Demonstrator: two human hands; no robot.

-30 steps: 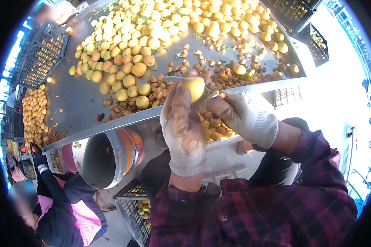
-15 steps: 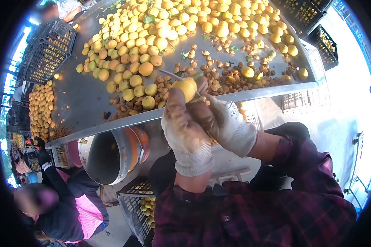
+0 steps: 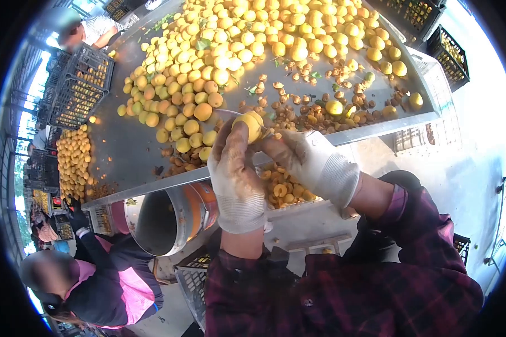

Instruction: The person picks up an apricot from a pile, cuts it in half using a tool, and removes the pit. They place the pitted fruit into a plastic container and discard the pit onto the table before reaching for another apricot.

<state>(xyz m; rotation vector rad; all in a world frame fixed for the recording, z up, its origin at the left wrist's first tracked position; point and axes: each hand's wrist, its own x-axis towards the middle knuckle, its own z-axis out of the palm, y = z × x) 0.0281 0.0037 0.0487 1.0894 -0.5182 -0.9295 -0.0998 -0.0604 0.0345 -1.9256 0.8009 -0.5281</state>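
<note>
My left hand, in a stained white glove, is closed around a yellow fruit above the front edge of the metal table. My right hand, also gloved, has its fingers pressed together just right of the fruit. A small brown bit shows by its fingertips; whatever else it grips is hidden. A thin curved blade sticks out behind the fruit. Beyond both hands lie many yellow fruits and scattered brown pits.
Below the table edge is a container of halved fruit, with a round bucket to its left. A person in black and pink is at lower left, another person at upper left. Black crates stand beyond the table.
Both hands have moved slightly apart, the left one going left with the fruit. The view has shifted, and the halved fruit below the table edge shows more.
</note>
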